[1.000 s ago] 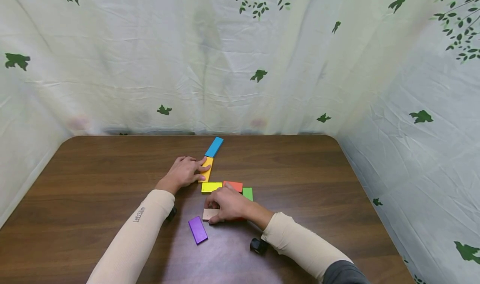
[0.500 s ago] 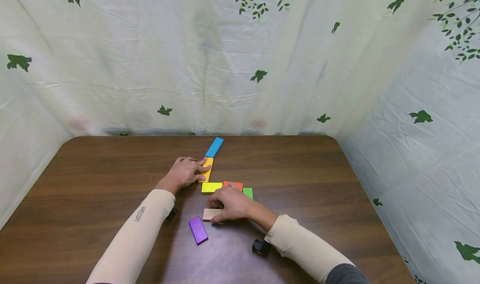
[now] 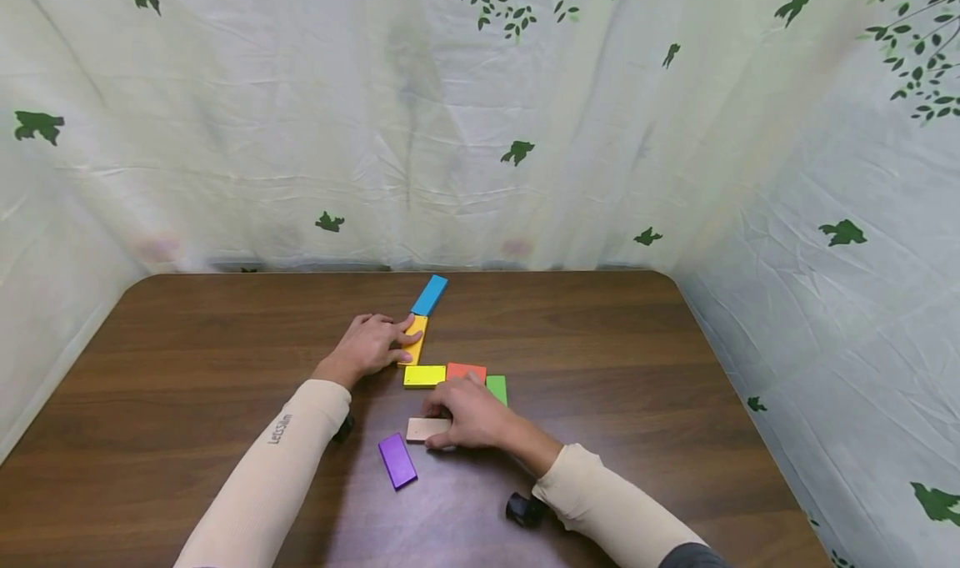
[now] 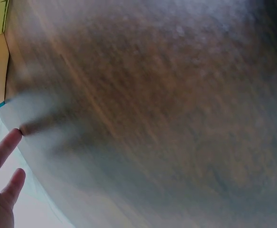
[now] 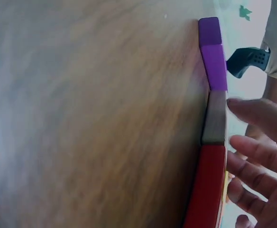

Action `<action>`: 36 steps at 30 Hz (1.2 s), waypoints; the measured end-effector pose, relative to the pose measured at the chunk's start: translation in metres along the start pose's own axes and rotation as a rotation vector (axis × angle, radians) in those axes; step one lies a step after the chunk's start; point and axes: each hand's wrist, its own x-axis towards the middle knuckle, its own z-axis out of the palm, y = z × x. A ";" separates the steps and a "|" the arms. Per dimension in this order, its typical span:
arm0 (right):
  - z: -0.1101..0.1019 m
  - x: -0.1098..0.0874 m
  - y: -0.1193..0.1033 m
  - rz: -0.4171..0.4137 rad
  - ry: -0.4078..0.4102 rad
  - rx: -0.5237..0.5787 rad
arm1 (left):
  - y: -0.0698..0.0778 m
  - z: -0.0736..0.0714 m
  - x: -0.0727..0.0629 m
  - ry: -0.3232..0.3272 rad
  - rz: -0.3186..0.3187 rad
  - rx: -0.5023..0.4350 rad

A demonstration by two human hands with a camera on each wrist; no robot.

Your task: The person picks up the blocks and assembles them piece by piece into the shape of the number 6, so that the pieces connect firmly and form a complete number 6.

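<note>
My left hand [image 3: 365, 347] rests with extended fingers across an amber rectangular block [image 3: 418, 336] on the table. Beyond that block's far end lies a blue block [image 3: 430, 295]. My right hand [image 3: 472, 415] arches over the right part of a beige block [image 3: 426, 429], thumb at its near edge and fingertips beyond its far side. In the right wrist view, those fingers are spread, beside the beige block and a red block [image 5: 207, 190]. The head view shows a purple block [image 3: 397, 461] at an angle, left of the beige one.
A yellow block [image 3: 425, 376], an orange-red block [image 3: 467, 372] and a green block [image 3: 497, 389] sit behind my right hand, partly covered by it. All lie on a brown wooden table [image 3: 600, 343], with a white curtain [image 3: 225, 134] around its back and sides.
My right hand has shifted slightly to the right along the beige block, leaving more of it visible. The left hand and the blocks stay in place.
</note>
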 end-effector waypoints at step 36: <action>0.008 -0.002 -0.007 0.169 0.048 0.048 | 0.007 0.006 -0.004 0.145 0.049 0.102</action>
